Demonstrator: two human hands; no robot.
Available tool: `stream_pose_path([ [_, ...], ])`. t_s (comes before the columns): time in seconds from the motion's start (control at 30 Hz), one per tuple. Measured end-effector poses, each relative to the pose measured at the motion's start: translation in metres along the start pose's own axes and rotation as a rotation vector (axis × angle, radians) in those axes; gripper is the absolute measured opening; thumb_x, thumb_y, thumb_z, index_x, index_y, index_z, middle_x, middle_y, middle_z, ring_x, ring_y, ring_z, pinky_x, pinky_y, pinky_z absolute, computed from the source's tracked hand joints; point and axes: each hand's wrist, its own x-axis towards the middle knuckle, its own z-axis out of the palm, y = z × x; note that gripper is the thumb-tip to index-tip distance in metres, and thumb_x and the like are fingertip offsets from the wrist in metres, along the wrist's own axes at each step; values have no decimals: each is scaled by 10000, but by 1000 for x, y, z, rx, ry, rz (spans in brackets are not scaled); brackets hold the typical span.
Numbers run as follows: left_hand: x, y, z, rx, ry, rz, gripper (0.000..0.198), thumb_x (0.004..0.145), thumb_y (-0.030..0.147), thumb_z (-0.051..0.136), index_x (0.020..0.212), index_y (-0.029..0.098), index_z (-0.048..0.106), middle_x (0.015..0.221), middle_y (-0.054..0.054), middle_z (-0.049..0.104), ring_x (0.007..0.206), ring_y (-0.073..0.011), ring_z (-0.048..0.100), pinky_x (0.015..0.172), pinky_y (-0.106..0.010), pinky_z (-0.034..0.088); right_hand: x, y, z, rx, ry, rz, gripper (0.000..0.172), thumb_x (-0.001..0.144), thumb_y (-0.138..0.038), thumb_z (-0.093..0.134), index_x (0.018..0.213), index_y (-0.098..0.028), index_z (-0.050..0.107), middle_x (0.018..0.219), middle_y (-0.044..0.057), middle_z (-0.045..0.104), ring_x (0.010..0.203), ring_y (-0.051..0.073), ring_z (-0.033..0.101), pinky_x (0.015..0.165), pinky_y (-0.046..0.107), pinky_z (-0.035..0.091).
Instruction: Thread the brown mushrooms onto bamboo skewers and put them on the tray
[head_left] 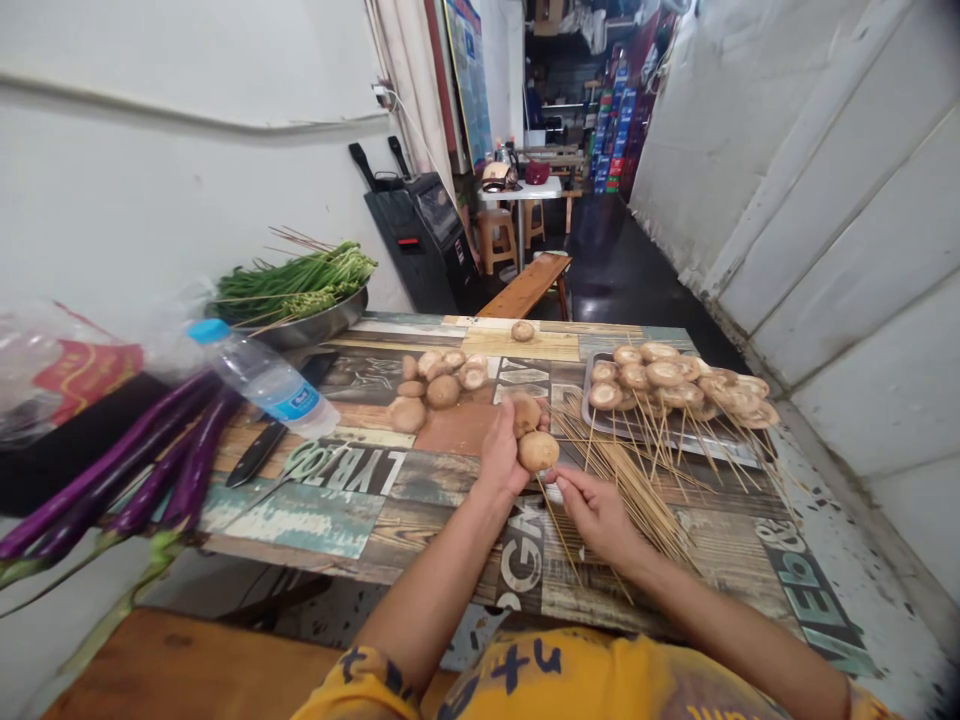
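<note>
The wood-print tabletop [300,510] holds loose mushrooms [442,390], skewered mushrooms [645,372] on a metal tray [720,450], scattered bamboo skewers [622,490], a kitchen knife [255,455], and what are perhaps scissors [281,482].

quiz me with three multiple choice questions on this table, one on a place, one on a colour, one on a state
1. Where do the skewered mushrooms lie? A in a bowl B on a metal tray C on the bench
2. What colour are the long eggplants? A purple B green C yellow
3. How is the left hand? A open and empty B gripping a knife C closed around mushrooms

1 B: the skewers' caps rest on the tray at the table's right.
2 A: their skins show purple.
3 C: its fingers wrap the caps.
</note>
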Motion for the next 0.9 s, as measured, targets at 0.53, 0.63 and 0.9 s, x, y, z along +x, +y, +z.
stream_pose_path([
  [0.53, -7, -7, 4, -5, -42, -42, 477, 673, 561, 730, 848, 135, 604, 795, -48, 639, 643, -118, 604, 543, -206, 484, 4, -3, 1, -213, 83, -106, 295, 921, -329, 438, 909, -170, 686, 698, 23, 655, 615, 149, 589, 573, 242, 452],
  [0.63, -7, -8, 4, -16, -73, 29, 439, 683, 535, 734, 810, 144, 580, 737, -19, 610, 594, -94, 574, 560, -210, 487, 1, -3, 4, -254, 99, -146, 302, 923, -305, 424, 916, -177, 697, 753, 33, 679, 644, 152, 602, 616, 248, 469],
  [0.9, -4, -8, 2, -9, -143, 27, 402, 698, 485, 744, 856, 146, 600, 770, -34, 640, 601, -86, 571, 625, -230, 508, -5, -1, 7, 120, -9, 106, 373, 924, -467, 445, 979, -160, 650, 432, -94, 343, 354, 81, 295, 366, 194, 272],
])
